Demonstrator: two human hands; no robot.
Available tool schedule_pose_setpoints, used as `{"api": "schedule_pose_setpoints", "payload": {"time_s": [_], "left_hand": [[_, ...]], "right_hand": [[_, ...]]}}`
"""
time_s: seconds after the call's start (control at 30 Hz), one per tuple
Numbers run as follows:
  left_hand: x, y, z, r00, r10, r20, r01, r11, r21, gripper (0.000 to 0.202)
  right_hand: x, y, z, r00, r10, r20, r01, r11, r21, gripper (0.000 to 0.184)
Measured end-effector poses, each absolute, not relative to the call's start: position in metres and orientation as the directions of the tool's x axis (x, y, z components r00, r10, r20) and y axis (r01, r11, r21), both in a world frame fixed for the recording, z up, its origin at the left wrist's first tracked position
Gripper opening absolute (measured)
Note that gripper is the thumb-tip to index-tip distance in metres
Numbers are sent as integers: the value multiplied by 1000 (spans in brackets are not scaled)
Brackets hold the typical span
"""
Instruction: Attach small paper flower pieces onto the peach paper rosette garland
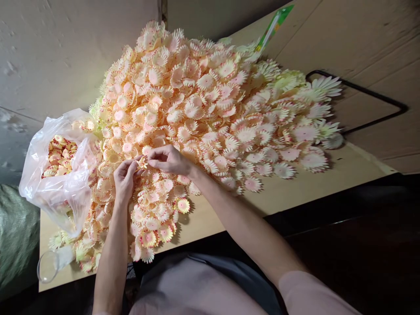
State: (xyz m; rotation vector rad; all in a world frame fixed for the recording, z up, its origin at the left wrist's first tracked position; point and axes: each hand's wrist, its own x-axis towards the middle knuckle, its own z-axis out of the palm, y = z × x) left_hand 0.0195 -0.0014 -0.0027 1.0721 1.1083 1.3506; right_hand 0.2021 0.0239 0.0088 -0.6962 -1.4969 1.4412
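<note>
A big heap of pale pink and cream artificial flower petal pieces (203, 100) covers much of the table. Over its front left part, my left hand (125, 177) is closed, thumb and fingers pinching a small cream petal piece (142, 163). My right hand (169, 159) meets it from the right, fingers bent in a pinch at the same small piece. Whether the right fingertips grip it firmly is too small to make out. Single flower pieces with pink-tipped edges lie just below both hands.
A clear plastic bag (62, 192) of small red-and-cream pieces stands at the left. Near the front left corner lies a clear cup (48, 266). A black metal frame (374, 92) and a green packet (275, 26) are at the back right. The wooden table (278, 192) ends close to my body.
</note>
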Motion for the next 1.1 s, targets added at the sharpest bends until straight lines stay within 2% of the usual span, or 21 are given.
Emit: {"api": "schedule_pose_setpoints", "payload": {"time_s": [0.13,0.3,0.37,0.53,0.77,0.9,1.0,1.1], "left_hand": [[19,1,-1,-101,995,-8,-276,-21,961,24],[22,2,1,-102,994,-43,-308,9,951,25],[22,2,0,-106,994,-41,-310,6,951,26],[21,1,-3,-131,991,5,-288,-43,957,21],[24,-4,-2,-48,997,67,-142,-73,987,20],[24,-4,-3,-50,996,70,-136,-76,988,19],[22,-2,-2,-88,995,47,-195,-64,979,18],[17,2,2,-155,984,84,-270,-124,955,18]], "right_hand": [[205,26,8,-373,894,247,-323,124,-938,9],[208,27,8,-396,879,265,-429,78,-900,10],[207,27,8,-389,888,246,-393,81,-916,9],[201,24,7,-372,906,201,-171,145,-974,14],[197,19,8,-401,884,238,-77,226,-971,31],[193,21,5,-347,911,224,-124,192,-973,32],[197,23,8,-356,909,219,-186,160,-969,30],[204,26,13,-317,924,213,-231,142,-963,25]]}}
